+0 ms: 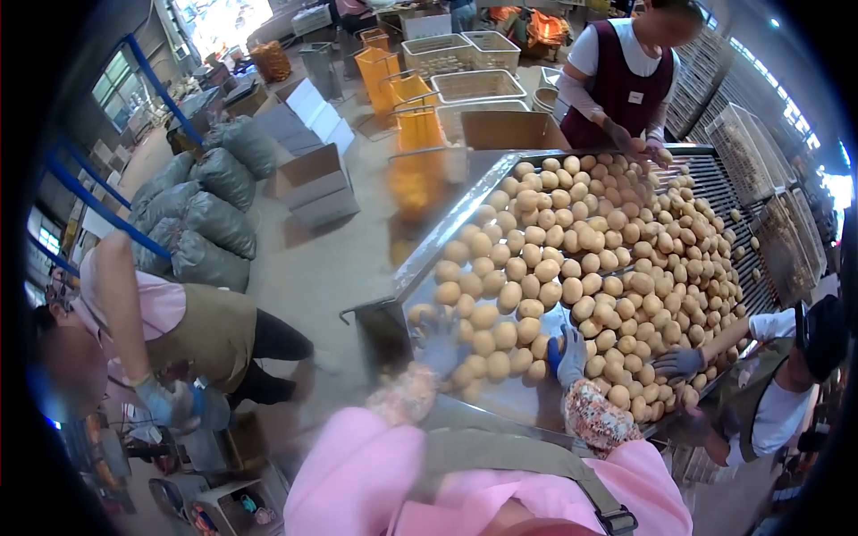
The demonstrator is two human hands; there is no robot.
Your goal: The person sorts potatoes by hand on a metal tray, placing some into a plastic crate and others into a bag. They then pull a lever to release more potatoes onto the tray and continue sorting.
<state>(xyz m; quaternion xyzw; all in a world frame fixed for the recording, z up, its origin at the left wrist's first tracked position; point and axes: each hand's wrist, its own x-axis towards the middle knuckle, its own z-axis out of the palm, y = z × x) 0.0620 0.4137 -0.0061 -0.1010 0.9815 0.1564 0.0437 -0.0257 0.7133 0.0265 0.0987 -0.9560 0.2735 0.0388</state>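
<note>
Tan, roundish produce (550, 293), either kiwifruit or potatoes, is heaped on a metal sorting table (420, 257) in front of me. My left hand (438, 344), in a grey glove and blurred, is over the table's left corner, touching or just above the nearest pieces. Its fingers look stretched out, and no piece shows in them. At the near edge of the heap is my right hand (570, 357), in a blue and grey glove. Its thumb and fingers are apart beside the produce, with nothing visible between them. Bare metal shows between my two hands.
A co-worker in a dark vest (630, 76) handles produce at the far side. Another worker's gloved hand (679, 362) rests on the heap at right. Orange crates (416, 125) and an open cardboard box (317, 188) stand beyond. Filled sacks (214, 214) lie left, near a person in pink (161, 313).
</note>
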